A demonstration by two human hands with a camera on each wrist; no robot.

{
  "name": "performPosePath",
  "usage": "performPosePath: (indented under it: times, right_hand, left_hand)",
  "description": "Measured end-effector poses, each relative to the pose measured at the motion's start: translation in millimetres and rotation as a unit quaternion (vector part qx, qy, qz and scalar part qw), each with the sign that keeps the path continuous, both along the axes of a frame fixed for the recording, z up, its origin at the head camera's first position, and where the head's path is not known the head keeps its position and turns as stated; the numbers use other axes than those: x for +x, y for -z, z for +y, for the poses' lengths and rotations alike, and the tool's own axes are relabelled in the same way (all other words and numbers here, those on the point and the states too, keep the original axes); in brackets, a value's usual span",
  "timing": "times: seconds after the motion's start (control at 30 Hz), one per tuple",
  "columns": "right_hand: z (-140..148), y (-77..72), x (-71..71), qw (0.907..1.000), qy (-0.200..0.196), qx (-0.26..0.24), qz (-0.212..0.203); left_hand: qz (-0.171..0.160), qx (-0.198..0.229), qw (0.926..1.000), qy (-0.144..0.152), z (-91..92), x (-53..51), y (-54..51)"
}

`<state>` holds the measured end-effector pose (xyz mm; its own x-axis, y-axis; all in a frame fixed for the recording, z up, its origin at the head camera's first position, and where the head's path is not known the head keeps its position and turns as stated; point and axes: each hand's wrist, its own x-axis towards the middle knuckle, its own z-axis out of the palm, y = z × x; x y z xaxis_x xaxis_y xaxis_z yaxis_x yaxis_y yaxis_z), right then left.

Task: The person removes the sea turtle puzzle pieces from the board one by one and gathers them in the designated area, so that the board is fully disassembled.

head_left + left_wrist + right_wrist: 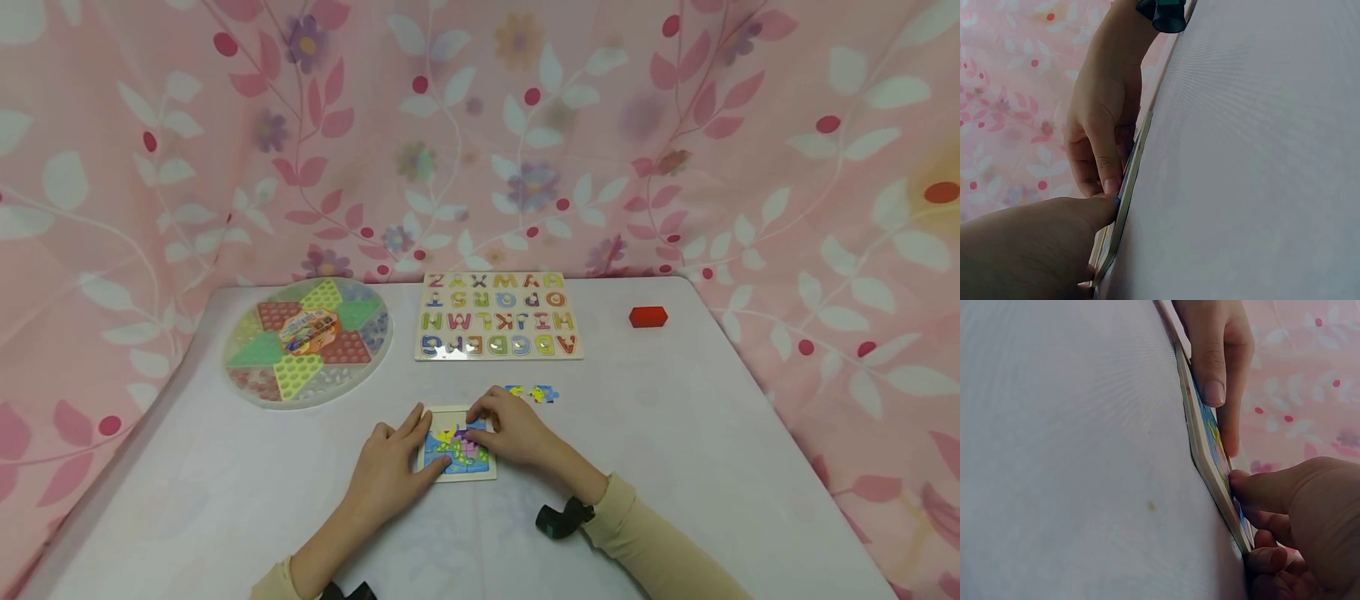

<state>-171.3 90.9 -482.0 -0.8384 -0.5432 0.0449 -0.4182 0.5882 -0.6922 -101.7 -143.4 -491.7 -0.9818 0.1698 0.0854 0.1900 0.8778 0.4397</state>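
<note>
A small jigsaw puzzle in a pale wooden frame [456, 479] lies on the table; colourful pieces fill its lower part, and bare board shows at the upper left. My left hand [390, 471] rests along the frame's left side, fingers fairly straight, thumb on the pieces. Over the upper right of the puzzle, my right hand [517, 429] pinches a puzzle piece [480, 425] between thumb and index finger; the fingers hide most of it. In the right wrist view, my right thumb [1263, 487] touches the puzzle's face. Loose yellow-and-blue pieces [544, 394] lie just beyond my right hand.
A wooden alphabet board [498, 317] lies at the back middle of the white table [675, 467]. To its left is a round Chinese checkers set [307, 342]; to its right, a red block [648, 317]. A pink floral curtain [480, 133] hangs behind the table.
</note>
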Motion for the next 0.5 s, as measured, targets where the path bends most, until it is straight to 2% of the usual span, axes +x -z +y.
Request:
performPosePath:
  times: [0.3,0.5]
  right_hand:
    - [-0.5,-2.0,1.5,1.0,0.002,0.008,0.003]
    - [-0.5,-2.1,1.1,0.9999,0.002,0.009,0.007]
  left_hand:
    - [0.002,0.005,1.0,0.0,0.4,-0.1,-1.0]
    - [0.02,0.007,0.9998,0.004,0.8,0.9,-0.4]
